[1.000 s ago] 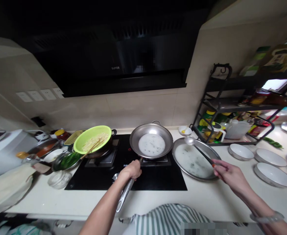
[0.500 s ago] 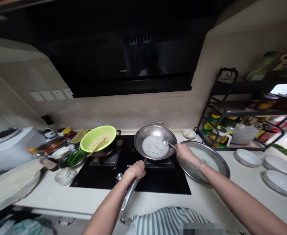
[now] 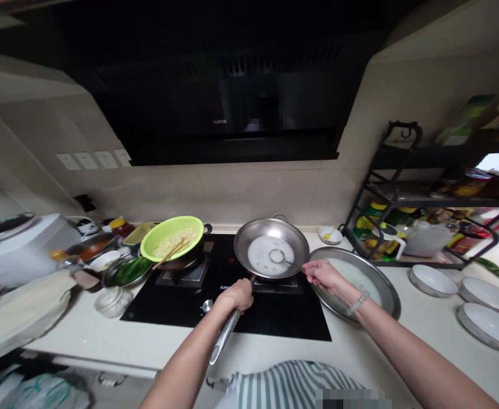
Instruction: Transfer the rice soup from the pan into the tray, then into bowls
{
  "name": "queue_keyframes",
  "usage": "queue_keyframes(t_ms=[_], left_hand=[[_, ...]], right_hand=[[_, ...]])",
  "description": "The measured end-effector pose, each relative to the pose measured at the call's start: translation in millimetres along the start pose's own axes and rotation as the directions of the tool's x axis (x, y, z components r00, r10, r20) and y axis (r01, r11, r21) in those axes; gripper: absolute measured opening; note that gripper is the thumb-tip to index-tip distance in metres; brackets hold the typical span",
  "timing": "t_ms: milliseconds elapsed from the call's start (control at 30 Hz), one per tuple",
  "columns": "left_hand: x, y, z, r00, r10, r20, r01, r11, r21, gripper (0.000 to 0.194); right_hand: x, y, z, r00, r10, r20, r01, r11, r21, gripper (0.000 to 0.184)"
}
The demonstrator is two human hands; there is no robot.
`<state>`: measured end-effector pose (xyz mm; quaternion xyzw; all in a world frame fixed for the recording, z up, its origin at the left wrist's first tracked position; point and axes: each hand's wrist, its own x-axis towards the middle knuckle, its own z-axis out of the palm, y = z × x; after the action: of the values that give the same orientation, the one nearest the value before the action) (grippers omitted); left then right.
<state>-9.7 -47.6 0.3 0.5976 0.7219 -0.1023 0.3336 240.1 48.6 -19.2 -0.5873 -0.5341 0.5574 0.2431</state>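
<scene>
In the head view, the left hand (image 3: 238, 296) is wrapped around the handle (image 3: 225, 336) of a metal pan (image 3: 243, 240), with the handle's end sticking out behind the fist. The pan sits on the stove (image 3: 164, 313) just ahead of that fist, holding a cloudy white liquid (image 3: 260, 250). The right hand (image 3: 325, 275) pinches the handle of a ladle (image 3: 277, 256) between thumb and fingers; the ladle points leftward from this grip, its bowl in the pan's liquid. Beneath and beyond the right wrist is a wide metal basin (image 3: 390, 289) with more whitish liquid, and a small dish (image 3: 337, 235) stands farther ahead of those fingers. Well to the right of the right grip are white bowls (image 3: 434, 280). Ahead and left of the left fist, a green bowl (image 3: 148, 250) holds pale strips, with chopsticks (image 3: 167, 254) resting in it.
</scene>
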Motion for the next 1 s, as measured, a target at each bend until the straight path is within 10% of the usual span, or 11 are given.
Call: queue_keyframes(t_ms=[600,1000], left_hand=[[6.9,-4.5,4.6,1.000,0.000,-0.011,0.000,1.000,-0.003,0.030],[9.1,-6.6,5.9,1.000,0.014,-0.021,-0.013,0.999,0.042,0.028]], right_hand=[[-30.1,5.3,-19.5,0.997,0.070,0.010,-0.071,0.987,0.142,0.020],[-69.5,43.5,-97.1,0.980,0.079,-0.184,-0.040,0.978,0.204,0.042]])
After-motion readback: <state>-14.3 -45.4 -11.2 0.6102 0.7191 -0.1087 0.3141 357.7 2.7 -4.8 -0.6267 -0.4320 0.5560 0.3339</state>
